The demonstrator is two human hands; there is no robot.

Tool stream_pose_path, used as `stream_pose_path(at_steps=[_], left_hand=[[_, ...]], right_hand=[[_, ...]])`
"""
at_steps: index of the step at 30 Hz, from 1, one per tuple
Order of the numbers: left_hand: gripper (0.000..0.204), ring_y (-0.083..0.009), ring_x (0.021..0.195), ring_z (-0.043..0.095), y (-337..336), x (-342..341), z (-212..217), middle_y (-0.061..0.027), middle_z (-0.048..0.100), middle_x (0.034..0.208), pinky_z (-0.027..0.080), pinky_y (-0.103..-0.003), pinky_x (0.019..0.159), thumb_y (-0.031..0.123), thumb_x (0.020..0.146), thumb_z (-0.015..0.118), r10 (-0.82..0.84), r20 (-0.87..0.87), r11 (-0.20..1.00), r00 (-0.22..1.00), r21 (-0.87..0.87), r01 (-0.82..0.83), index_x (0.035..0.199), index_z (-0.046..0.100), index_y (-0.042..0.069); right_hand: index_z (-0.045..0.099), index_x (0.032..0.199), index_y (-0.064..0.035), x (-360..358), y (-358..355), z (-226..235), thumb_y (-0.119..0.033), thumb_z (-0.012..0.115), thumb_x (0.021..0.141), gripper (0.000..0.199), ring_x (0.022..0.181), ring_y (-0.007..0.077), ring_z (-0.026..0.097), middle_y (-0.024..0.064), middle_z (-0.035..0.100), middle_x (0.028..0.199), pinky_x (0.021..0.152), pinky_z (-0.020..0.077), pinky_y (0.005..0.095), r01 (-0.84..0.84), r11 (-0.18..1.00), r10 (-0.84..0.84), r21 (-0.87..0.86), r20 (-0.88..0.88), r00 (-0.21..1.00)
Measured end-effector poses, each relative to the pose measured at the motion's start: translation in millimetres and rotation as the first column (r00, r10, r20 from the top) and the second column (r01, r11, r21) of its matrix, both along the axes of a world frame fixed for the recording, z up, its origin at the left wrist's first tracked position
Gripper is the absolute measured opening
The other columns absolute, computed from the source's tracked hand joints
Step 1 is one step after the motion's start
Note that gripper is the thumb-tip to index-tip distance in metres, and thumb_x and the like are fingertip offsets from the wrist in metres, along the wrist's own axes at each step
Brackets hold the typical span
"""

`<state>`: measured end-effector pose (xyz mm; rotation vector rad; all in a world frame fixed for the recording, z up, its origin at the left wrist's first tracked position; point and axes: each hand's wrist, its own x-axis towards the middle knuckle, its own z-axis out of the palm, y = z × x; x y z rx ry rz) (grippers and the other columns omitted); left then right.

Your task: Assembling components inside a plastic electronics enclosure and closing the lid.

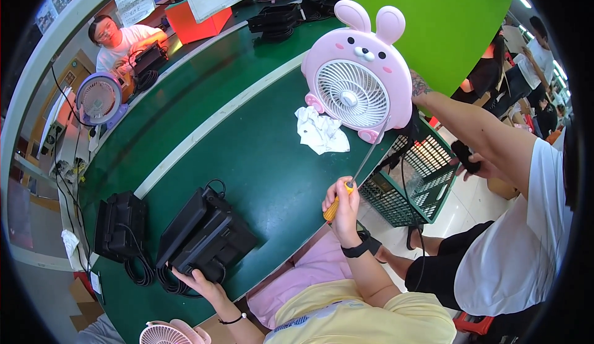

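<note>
My right hand (341, 200) is closed around the yellow handle of a screwdriver (366, 161). The long thin shaft points up and away, passing in front of the pink bunny-shaped fan (357, 75) near its foot. My left hand (201, 287) grips the near edge of a black box-like device (210, 236) with a lid-like flat panel, fingers partly hidden at its corner. A coiled black cable (170, 280) lies beside that hand. Crumpled white paper (322, 130) rests on the green table (272, 171) in front of the fan.
A second black device (120, 226) stands at left. Part of another pink fan (174, 333) shows at the near edge. To the right, a co-worker's arm (482, 133) reaches behind the bunny fan, above a green plastic crate (427, 198). Another person (124, 47) sits across the table near a purple fan (100, 99).
</note>
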<state>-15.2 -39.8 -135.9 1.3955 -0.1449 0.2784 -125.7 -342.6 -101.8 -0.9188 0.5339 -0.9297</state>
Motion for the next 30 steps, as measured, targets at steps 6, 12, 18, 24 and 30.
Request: stream_pose_path(at_steps=[6,12,18,24,30], left_hand=[[0.085,-0.0277,0.131,0.041,-9,-1,8,-0.0136,0.037,0.147,0.032,-0.041,0.113,0.042,0.089,0.067,0.053,-0.015,0.998,0.998,-0.022,-0.053,0.153,0.024,0.007],[0.083,-0.0280,0.131,0.041,-8,-2,8,-0.0137,0.037,0.146,0.031,-0.041,0.113,0.039,0.089,0.066,0.071,-0.037,0.997,0.997,-0.031,-0.072,0.153,0.025,0.007],[0.081,-0.0285,0.136,0.038,-2,-2,4,-0.0137,0.031,0.153,0.030,-0.041,0.115,0.044,0.094,0.063,-0.008,-0.027,1.000,1.000,-0.030,0.007,0.156,0.022,0.011],[0.088,-0.0294,0.130,0.042,-10,-4,13,-0.0147,0.036,0.145,0.035,-0.042,0.111,0.044,0.087,0.068,0.041,-0.065,0.998,0.997,-0.045,-0.044,0.154,0.023,0.008],[0.089,-0.0290,0.130,0.041,-10,-4,12,-0.0140,0.037,0.145,0.034,-0.042,0.112,0.047,0.087,0.068,0.059,-0.048,0.998,0.997,-0.008,-0.060,0.153,0.023,0.007]], right_hand=[[0.043,0.098,-0.0090,1,0,-5,-0.023,0.048,0.105,0.017,0.058,0.0102,0.047,0.0029,0.047,0.070,0.051,0.0451,0.0253,-0.021,1.000,0.021,-0.016,-0.026,0.999],[0.044,0.098,-0.0069,4,2,-6,-0.023,0.050,0.104,0.018,0.056,0.0103,0.048,0.0029,0.047,0.069,0.051,0.0452,0.0249,-0.024,1.000,0.024,-0.007,-0.030,0.999],[0.044,0.098,-0.0066,7,5,-8,-0.023,0.051,0.104,0.019,0.056,0.0102,0.048,0.0028,0.047,0.069,0.051,0.0452,0.0248,-0.040,0.999,0.040,-0.004,-0.049,0.998],[0.044,0.099,-0.0067,9,9,-11,-0.024,0.050,0.104,0.019,0.057,0.0104,0.048,0.0031,0.047,0.070,0.051,0.0454,0.0254,-0.060,0.998,0.059,-0.008,-0.061,0.996],[0.043,0.099,-0.0075,10,10,-11,-0.026,0.048,0.105,0.020,0.056,0.0117,0.048,0.0040,0.048,0.070,0.051,0.0459,0.0261,-0.036,0.999,0.036,0.015,-0.001,0.999]])
